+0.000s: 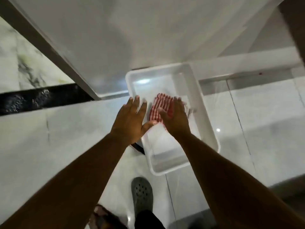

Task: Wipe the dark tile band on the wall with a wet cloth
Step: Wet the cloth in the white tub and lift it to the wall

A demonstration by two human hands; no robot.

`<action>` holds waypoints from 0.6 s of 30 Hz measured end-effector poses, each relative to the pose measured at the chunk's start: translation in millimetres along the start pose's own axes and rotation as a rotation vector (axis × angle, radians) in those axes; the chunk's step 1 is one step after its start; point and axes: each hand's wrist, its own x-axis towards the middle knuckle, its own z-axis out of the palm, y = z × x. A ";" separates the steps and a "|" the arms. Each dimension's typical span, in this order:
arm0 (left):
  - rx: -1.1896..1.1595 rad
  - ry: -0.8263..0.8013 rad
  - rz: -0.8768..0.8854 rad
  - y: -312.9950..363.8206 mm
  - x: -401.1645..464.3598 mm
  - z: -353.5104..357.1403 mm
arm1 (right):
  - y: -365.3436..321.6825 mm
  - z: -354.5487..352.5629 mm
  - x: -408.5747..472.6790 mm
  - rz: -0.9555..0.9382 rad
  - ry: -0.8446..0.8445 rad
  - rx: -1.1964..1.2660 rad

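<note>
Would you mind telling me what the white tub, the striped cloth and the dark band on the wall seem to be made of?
White tub: likely moulded plastic, smooth and semi-glossy, with rounded corners and a rolled rim.
Striped cloth: woven fabric, probably cotton, matte, red and white stripes, lying crumpled.
Dark band: looks like polished black stone or glazed tile; it shows speckled reflections, possibly wet, though blur leaves that open.

Both hands spread flat over white rectangular plastic tub [206,113]; right hand [176,118] above red-white striped cloth [160,104]; left hand [130,119] beside it; black tile band [38,100] far left.
</note>
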 end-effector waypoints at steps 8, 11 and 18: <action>0.141 0.133 0.044 -16.8 31.4 70.8 | 37.4 69.2 8.4 -0.135 0.012 -0.396; 0.162 0.136 0.072 -18.9 30.7 66.3 | 28.3 69.8 11.6 -0.085 0.078 -0.272; 0.017 0.090 -0.036 -49.2 -8.1 26.3 | -30.3 19.1 4.4 0.187 0.206 0.111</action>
